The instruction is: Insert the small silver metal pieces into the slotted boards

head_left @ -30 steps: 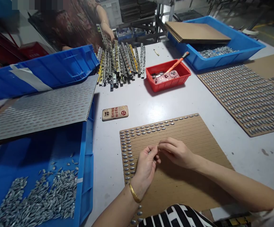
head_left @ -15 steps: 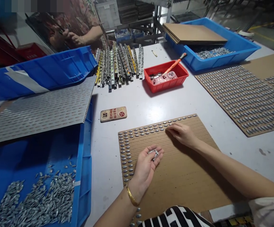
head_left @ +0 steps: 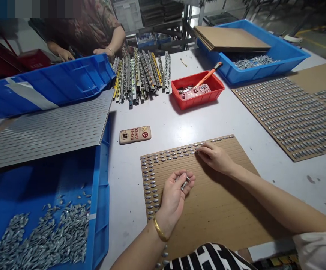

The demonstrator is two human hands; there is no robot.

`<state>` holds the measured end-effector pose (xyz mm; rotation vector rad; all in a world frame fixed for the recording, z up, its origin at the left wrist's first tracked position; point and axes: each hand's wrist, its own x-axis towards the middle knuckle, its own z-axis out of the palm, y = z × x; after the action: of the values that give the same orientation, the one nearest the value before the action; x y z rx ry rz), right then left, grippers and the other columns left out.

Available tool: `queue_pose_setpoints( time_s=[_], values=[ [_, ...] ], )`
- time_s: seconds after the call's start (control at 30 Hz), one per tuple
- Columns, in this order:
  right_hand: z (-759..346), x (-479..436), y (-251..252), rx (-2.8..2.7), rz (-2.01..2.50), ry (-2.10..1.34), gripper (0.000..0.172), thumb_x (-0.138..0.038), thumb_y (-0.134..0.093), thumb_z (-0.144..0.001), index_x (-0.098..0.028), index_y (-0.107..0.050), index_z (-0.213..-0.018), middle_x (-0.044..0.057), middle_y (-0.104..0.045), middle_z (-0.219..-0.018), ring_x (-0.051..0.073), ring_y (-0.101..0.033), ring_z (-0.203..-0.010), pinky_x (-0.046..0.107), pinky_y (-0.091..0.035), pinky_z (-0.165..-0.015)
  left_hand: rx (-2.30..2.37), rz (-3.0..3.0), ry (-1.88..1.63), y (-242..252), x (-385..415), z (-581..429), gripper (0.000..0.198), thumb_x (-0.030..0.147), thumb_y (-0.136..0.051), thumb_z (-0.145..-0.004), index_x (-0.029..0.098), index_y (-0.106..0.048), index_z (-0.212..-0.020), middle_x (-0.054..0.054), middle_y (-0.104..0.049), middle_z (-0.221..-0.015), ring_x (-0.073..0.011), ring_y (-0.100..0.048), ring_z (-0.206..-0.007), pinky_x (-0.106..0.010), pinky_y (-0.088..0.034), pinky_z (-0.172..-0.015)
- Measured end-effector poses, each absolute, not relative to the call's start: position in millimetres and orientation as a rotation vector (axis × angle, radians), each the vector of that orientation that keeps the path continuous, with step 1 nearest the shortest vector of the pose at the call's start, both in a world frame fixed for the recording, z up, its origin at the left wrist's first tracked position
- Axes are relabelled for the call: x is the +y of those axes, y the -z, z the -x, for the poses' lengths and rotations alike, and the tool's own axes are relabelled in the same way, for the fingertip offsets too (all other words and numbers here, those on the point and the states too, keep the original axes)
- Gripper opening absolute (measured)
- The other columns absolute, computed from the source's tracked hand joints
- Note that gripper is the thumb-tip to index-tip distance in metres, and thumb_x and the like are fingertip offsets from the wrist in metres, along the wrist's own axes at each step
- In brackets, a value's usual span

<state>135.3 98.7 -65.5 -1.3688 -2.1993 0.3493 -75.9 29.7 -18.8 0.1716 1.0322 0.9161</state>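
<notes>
A brown cardboard sheet [head_left: 221, 210] lies on the table before me, with rows of small silver oval metal pieces [head_left: 167, 154] along its far and left edges. My left hand [head_left: 176, 193], palm up above the sheet, is curled around a few of these metal pieces [head_left: 184, 183], the thumb pressing on them. At the far rows, my right hand [head_left: 217, 157] has its thumb and fingertips pinched together, touching the sheet beside the second row. Whatever sits between those fingertips is hidden.
A blue bin [head_left: 102, 187] of loose metal pieces stands left, a filled board [head_left: 47, 123] across it. Beyond are a phone [head_left: 135, 135], metal strips [head_left: 140, 77], a red tray [head_left: 199, 100] and another blue bin [head_left: 286, 62]. Another filled cardboard [head_left: 286, 116] lies right. A person [head_left: 89, 30] works opposite.
My right hand has shifted slightly left along the row. The left thumb has slid over the metal pieces in the palm. The person opposite has lowered and spread their hands.
</notes>
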Motion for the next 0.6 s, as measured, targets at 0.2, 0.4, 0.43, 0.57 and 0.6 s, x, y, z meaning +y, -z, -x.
queue_pose_setpoints(
  time_s=[0.2, 0.4, 0.43, 0.57, 0.6],
  values=[
    [-98, 50, 36, -2.262, 1.068, -0.491, 0.023, -0.022, -0.052, -0.090, -0.019, -0.059, -0.112, 0.010, -0.064, -0.098, 0.017, -0.060, -0.086, 0.029, -0.052, -0.073, 0.949, -0.162, -1.054, 27, 30, 70, 0.015, 0.021, -0.070, -0.077, 0.015, -0.062, -0.089, -0.005, -0.066, -0.095, -0.0139, -0.063, -0.091, -0.029, -0.049, -0.089],
    [-81, 30, 41, -2.271, 1.021, -0.231, 0.029, -0.010, -0.043, -0.091, -0.016, -0.060, -0.114, 0.010, -0.067, -0.099, 0.016, -0.061, -0.085, 0.026, -0.052, -0.070, 0.944, -0.184, -1.075, 25, 31, 61, 0.013, 0.019, -0.069, -0.076, 0.015, -0.064, -0.088, -0.005, -0.067, -0.094, -0.0150, -0.063, -0.096, -0.028, -0.046, -0.093],
    [-84, 31, 43, -2.247, 1.027, -0.251, 0.029, -0.010, -0.043, -0.091, -0.017, -0.061, -0.114, 0.010, -0.067, -0.098, 0.015, -0.062, -0.085, 0.026, -0.052, -0.071, 0.933, -0.181, -1.063, 24, 30, 61, 0.013, 0.019, -0.069, -0.077, 0.015, -0.064, -0.088, -0.005, -0.067, -0.096, -0.0151, -0.063, -0.097, -0.029, -0.046, -0.093],
    [-109, 49, 47, -2.079, 1.147, -0.488, 0.020, -0.018, -0.050, -0.091, -0.018, -0.063, -0.105, 0.008, -0.066, -0.089, 0.014, -0.062, -0.079, 0.026, -0.051, -0.071, 0.914, -0.132, -1.003, 20, 29, 61, 0.012, 0.017, -0.066, -0.079, 0.014, -0.065, -0.091, -0.010, -0.067, -0.106, -0.0184, -0.061, -0.106, -0.033, -0.047, -0.097],
    [-119, 57, 49, -2.041, 1.205, -0.535, 0.017, -0.021, -0.052, -0.090, -0.018, -0.064, -0.102, 0.007, -0.066, -0.089, 0.015, -0.061, -0.079, 0.027, -0.051, -0.071, 0.933, -0.104, -0.995, 19, 29, 61, 0.012, 0.015, -0.065, -0.079, 0.013, -0.065, -0.091, -0.012, -0.066, -0.109, -0.0198, -0.061, -0.109, -0.034, -0.047, -0.098]
  ],
)
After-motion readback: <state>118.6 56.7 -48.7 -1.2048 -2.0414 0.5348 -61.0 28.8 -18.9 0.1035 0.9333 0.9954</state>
